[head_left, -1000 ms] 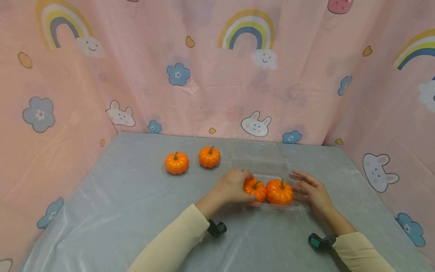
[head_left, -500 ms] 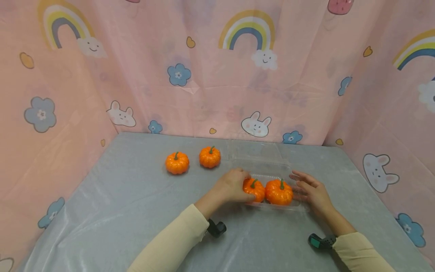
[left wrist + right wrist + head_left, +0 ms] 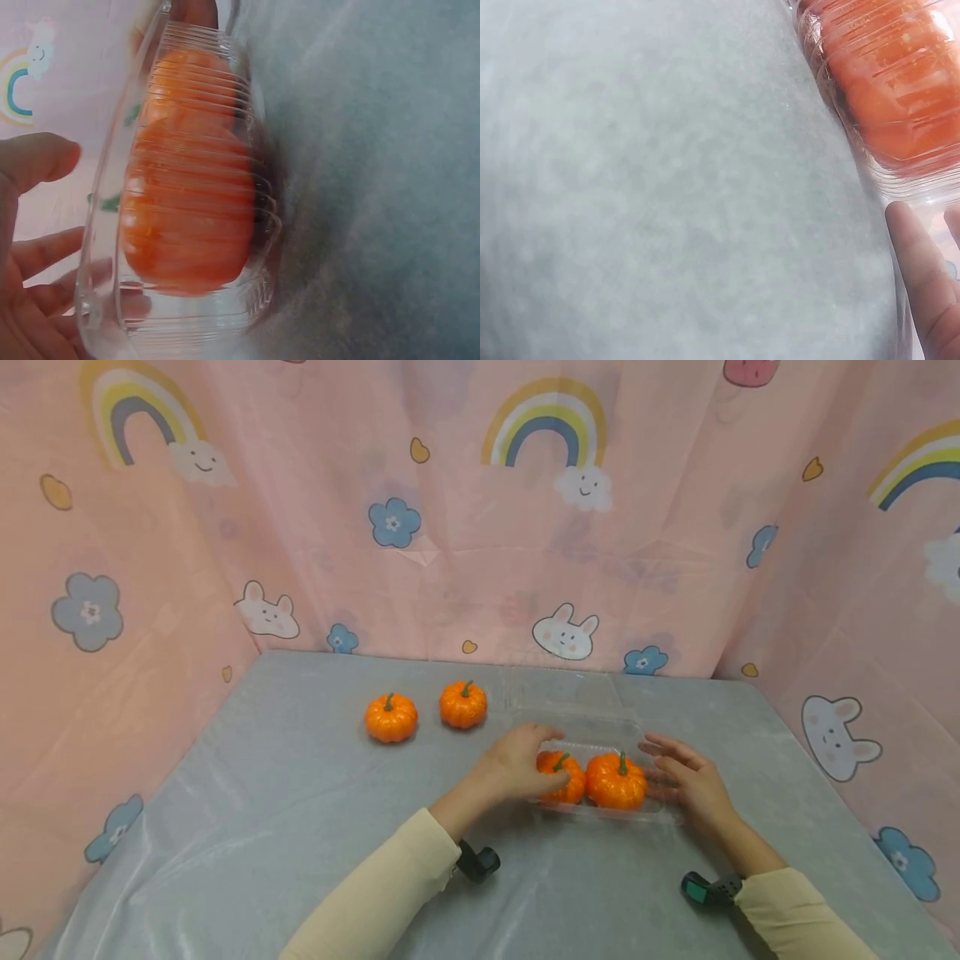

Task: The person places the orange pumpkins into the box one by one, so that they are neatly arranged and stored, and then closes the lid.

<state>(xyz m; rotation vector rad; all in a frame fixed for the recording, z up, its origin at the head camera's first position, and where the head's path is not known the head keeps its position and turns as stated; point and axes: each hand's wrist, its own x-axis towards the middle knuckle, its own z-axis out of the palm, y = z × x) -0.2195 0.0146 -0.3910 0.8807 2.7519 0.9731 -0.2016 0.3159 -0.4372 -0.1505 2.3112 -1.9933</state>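
Head view catches the change: the left hand (image 3: pixel 517 766) has just spread its fingers, thumb and tips standing wider apart than half a second ago around the near pumpkin (image 3: pixel 574 777). That pumpkin sits inside the clear box (image 3: pixel 600 814), and the left-wrist view shows a gap between it and the thumb, so I judge that the box now bears it and the hand has let go. Just beyond it, farther from those fingers, sits the second pumpkin (image 3: pixel 617 782), also inside. The right hand (image 3: pixel 699 785) is at the box's other end, fingers relaxed and apart, gripping nothing; whether the tips press the plastic I can't tell. Past the left fingertips the lid (image 3: pixel 562 692) lies folded back, and two loose pumpkins (image 3: pixel 391 718) rest on the tabletop (image 3: pixel 300 827), well apart from the fingers.
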